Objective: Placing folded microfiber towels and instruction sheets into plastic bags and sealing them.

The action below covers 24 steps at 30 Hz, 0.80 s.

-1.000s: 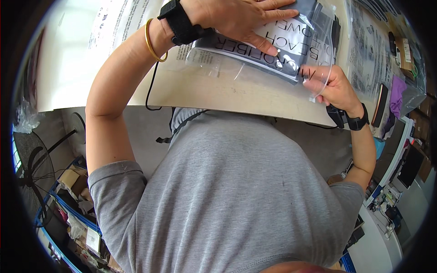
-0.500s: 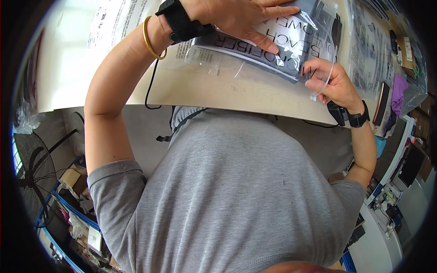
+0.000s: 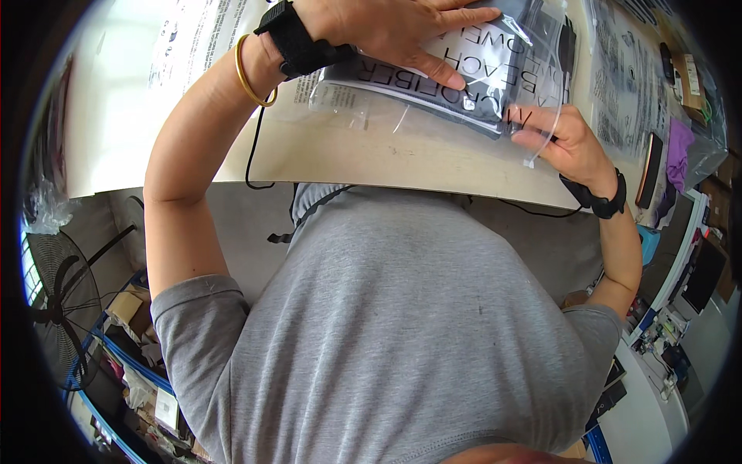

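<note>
Two hands work on a clear plastic bag (image 3: 433, 93) with a grey folded towel pack (image 3: 495, 62) inside, lying on the table (image 3: 371, 155). Left hand (image 3: 386, 31) presses flat on it, grip wide; right hand (image 3: 564, 139) pinches the bag's edge, grip narrow.

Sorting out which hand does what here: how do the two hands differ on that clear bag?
The left hand lies flat, fingers spread, on the clear plastic bag; the right hand pinches the bag's edge. The left wrist carries a gold bangle beside its black strap; the right only a black band. Both touch the bag.
</note>
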Each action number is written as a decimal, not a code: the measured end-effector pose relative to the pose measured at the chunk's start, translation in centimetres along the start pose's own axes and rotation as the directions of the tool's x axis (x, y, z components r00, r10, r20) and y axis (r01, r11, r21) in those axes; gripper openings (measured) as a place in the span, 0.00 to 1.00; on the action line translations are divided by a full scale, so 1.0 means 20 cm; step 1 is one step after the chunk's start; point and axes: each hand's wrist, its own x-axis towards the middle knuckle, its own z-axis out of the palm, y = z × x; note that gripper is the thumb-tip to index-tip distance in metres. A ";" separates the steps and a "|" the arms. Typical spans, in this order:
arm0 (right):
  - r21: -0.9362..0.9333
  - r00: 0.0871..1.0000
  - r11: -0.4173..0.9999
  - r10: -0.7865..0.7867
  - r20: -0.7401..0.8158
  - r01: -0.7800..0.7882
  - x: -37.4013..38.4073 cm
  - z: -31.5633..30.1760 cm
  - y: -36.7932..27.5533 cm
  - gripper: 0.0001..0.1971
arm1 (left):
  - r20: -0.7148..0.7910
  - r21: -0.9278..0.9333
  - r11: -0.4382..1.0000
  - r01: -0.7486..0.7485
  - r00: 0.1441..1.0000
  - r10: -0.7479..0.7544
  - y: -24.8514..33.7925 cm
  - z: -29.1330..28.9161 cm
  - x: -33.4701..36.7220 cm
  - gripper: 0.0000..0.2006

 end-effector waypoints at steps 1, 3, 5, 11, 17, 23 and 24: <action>-0.058 0.993 0.996 0.079 0.082 -0.074 0.01 -0.03 -0.03 0.15 | 0.003 0.001 1.000 -0.004 1.000 0.004 0.00 0.00 0.00 0.52; -0.188 0.943 0.962 0.240 0.231 -0.199 0.03 -0.06 -0.07 0.16 | -0.003 -0.017 1.000 -0.009 1.000 0.009 0.00 -0.01 -0.01 0.52; -0.154 0.950 0.973 0.204 0.236 -0.170 0.03 -0.06 -0.04 0.16 | -0.003 -0.023 1.000 -0.012 1.000 0.012 0.00 -0.01 -0.01 0.52; 0.263 0.786 0.747 0.530 0.319 -0.611 0.05 -0.05 -0.12 0.14 | 0.013 0.063 0.998 0.006 1.000 -0.007 0.00 0.02 0.01 0.52; 0.589 0.618 0.289 0.613 0.492 -0.755 0.14 -0.06 -0.12 0.12 | 0.005 0.040 0.999 -0.015 1.000 0.014 0.00 0.00 0.00 0.52; 0.639 0.565 0.152 0.645 0.514 -0.754 0.18 -0.04 -0.12 0.14 | 0.042 0.040 0.999 0.008 0.999 -0.010 0.00 -0.01 0.02 0.52; 0.640 0.565 0.150 0.645 0.514 -0.753 0.19 -0.04 -0.12 0.14 | 0.051 0.042 0.999 0.015 0.999 -0.017 0.00 -0.01 0.02 0.52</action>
